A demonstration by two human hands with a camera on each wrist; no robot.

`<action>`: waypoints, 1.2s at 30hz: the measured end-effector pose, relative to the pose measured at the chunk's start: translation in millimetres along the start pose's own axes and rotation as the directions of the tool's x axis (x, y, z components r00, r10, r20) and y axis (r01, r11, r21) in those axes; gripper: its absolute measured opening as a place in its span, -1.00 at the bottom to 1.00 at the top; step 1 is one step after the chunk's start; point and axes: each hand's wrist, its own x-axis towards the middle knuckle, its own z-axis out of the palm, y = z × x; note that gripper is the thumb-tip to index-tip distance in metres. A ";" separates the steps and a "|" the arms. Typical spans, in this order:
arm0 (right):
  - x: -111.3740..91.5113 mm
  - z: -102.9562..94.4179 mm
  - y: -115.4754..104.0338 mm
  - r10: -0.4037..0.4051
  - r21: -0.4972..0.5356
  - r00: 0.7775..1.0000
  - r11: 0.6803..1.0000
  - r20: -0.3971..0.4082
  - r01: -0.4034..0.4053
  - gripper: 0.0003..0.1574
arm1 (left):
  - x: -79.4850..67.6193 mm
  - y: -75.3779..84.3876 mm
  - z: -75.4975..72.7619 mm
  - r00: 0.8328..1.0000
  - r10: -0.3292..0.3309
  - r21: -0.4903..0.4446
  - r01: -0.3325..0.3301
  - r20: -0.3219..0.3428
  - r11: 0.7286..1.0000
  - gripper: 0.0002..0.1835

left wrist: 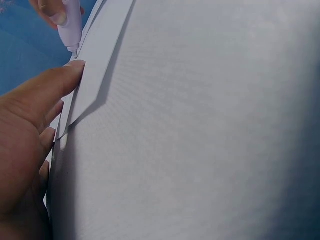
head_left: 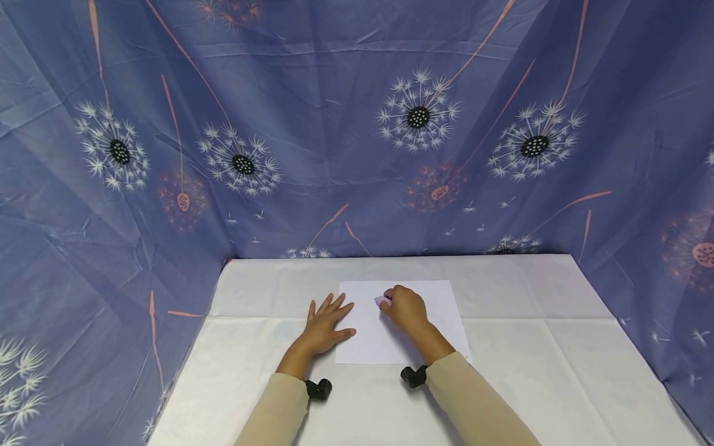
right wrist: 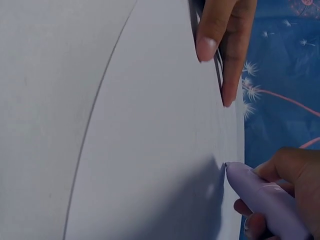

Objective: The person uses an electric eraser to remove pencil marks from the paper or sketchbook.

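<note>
A white sheet of paper [head_left: 362, 347] lies flat on the table. My right hand [head_left: 408, 310] grips a pale purple pen-like tool [right wrist: 265, 200] over the upper middle of the sheet. In the right wrist view the tool's tapered end points down at the paper, its small tip at or very near the surface. The left wrist view shows the same tool [left wrist: 71, 27] with a narrow tip; its exact kind cannot be told. My left hand [head_left: 321, 331] rests with spread fingers at the sheet's left edge, the fingertips on the paper. No mark on the sheet is plainly visible.
A white cloth with crease lines covers the table [head_left: 530, 365]. Behind and at the sides hangs a blue curtain [head_left: 323, 136] with a dandelion print. A small black device [head_left: 413, 377] sits at the right wrist, another black device [head_left: 319, 389] at the left.
</note>
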 end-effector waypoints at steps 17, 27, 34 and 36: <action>-0.7 1.9 2.4 -0.006 -0.007 1.000 1.000 -0.013 0.006 -0.70 | 0.3 0.7 0.1 1.000 -0.006 0.015 0.006 0.002 1.000 -0.28; -1.4 -0.2 2.2 0.014 -0.020 1.000 1.000 -0.021 -0.014 -0.67 | 0.4 0.4 0.1 1.000 -0.001 0.005 0.001 -0.001 1.000 -0.27; 0.2 2.7 5.2 0.004 -0.015 1.000 1.000 -0.011 -0.004 -0.68 | 0.3 0.4 0.0 1.000 0.003 0.005 -0.003 -0.010 1.000 -0.27; -0.7 4.7 2.3 -0.017 -0.022 1.000 1.000 -0.002 0.017 -0.68 | 0.5 0.3 0.2 1.000 0.003 0.006 -0.003 -0.012 1.000 -0.27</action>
